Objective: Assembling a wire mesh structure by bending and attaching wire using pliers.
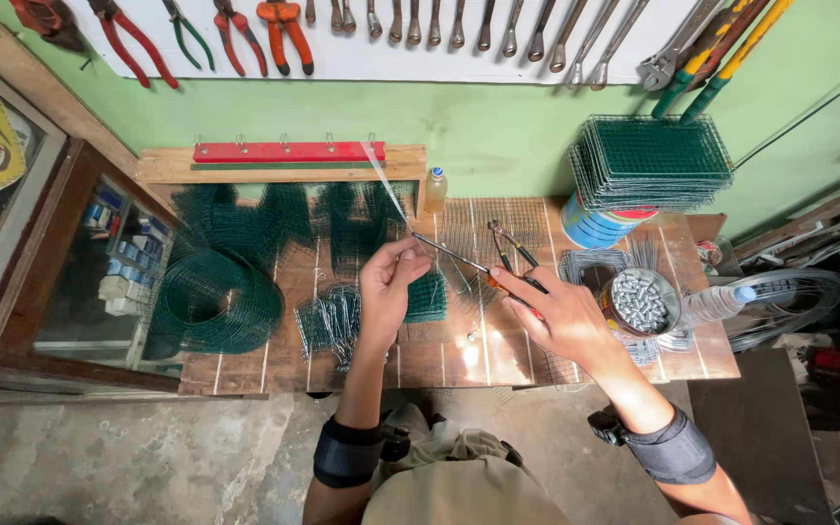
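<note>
**Wire pinched left, pliers gripped right, over the bench**

Left hand [388,282]: thumb and fingertips pressed together on the near end of a thin wire [388,185], slanting up toward the red rail [289,152]. Right hand [561,313]: curled tight round red-handled pliers [459,260], long nose reaching left to just beside the left fingertips. Under both hands, a small green mesh piece [430,297] lying flat on the bench [459,355]. Near the right hand, a second pair of pliers [509,248], lying with handles spread.

Containers: just right of the right hand, a round tin [642,301], full of small silvery metal pieces. Behind it, a blue can [595,228] bearing a stack of green mesh panels [651,160]; contents hidden. By the rail's right end, a small bottle [435,190], upright, yellowish inside. At the right edge, a clear bottle [717,303] lying on its side, blue cap toward the edge.

Left of the left hand, a heap of bent wire hooks [328,326], then a green mesh roll [214,301] at the bench's left end. More green mesh hanging below the rail.

Edges and room: bare planks along the front edge between the forearms; rest of the top crowded. Wall tight behind, hung with tools [245,34]. Cabinet [80,262] close on the left; wire coil [799,297] off the right edge. Open floor [148,457] in front.
</note>
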